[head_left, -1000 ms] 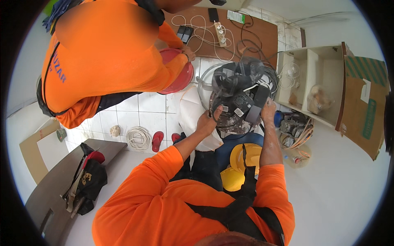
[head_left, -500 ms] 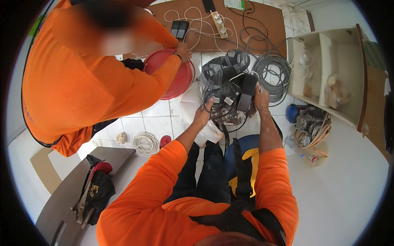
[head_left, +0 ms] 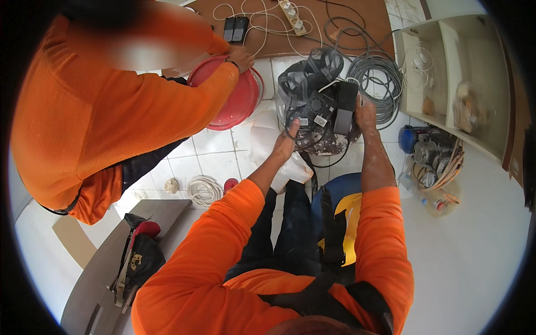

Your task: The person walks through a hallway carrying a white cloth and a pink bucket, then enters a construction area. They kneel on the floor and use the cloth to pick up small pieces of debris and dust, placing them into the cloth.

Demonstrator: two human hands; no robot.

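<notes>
A bundle of black boxes and cables (head_left: 318,106) sits in a clear plastic bag on the tiled floor in front of me. My left hand (head_left: 286,140) grips the bundle's near left side, by a small black box with a white label. My right hand (head_left: 365,114) holds its right side, next to a taller black box (head_left: 344,107). Both of my sleeves are orange.
A co-worker in orange at the left holds a red bucket (head_left: 234,103). A grey cable coil (head_left: 379,84) lies beyond the bundle, a brown board (head_left: 346,22) with a power strip behind it. White shelf (head_left: 446,72) at right, white wire coil (head_left: 205,190) and tool bag (head_left: 137,259) at left.
The view has closed in on the bundle. Both my hands stay on its two sides, and the co-worker has leaned further over the red bucket.
</notes>
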